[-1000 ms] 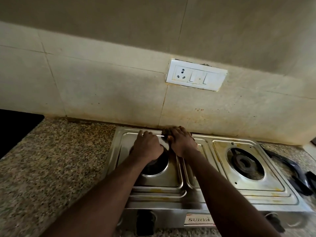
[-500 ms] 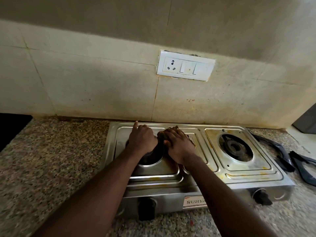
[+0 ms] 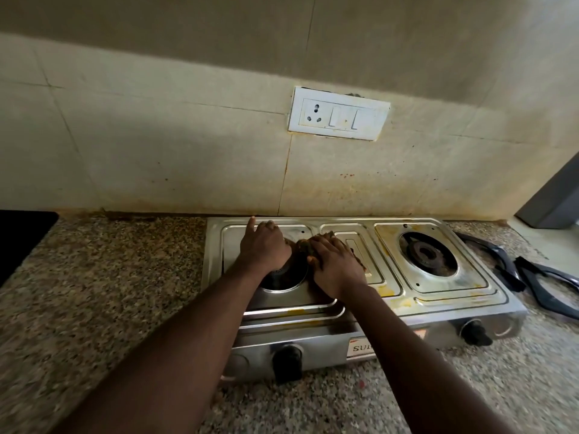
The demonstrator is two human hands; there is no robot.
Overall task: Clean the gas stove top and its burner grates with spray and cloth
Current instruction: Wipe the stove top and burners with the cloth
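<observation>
A two-burner steel stove (image 3: 438, 297) with yellow stains stands on the granite counter against the wall. My left hand (image 3: 266, 245) lies over the left burner (image 3: 282, 280), its fingers curled on the burner and its index finger pointing toward the wall. My right hand (image 3: 335, 264) presses a brownish cloth (image 3: 302, 245) flat on the stove top just right of that burner. The right burner (image 3: 426, 253) is bare. Two black grates (image 3: 488, 255) (image 3: 551, 286) lie on the counter to the right of the stove. No spray bottle is in view.
Black knobs (image 3: 286, 358) (image 3: 473, 332) stick out of the stove's front. A white socket plate (image 3: 338, 117) sits on the stained tiled wall. A dark surface (image 3: 22, 233) borders the counter at far left. A grey object (image 3: 557, 195) stands at the right.
My right hand and the cloth slid slightly right and nearer, off the back of the left burner. My left index finger now points out. The view pulled back, showing more counter and both grates.
</observation>
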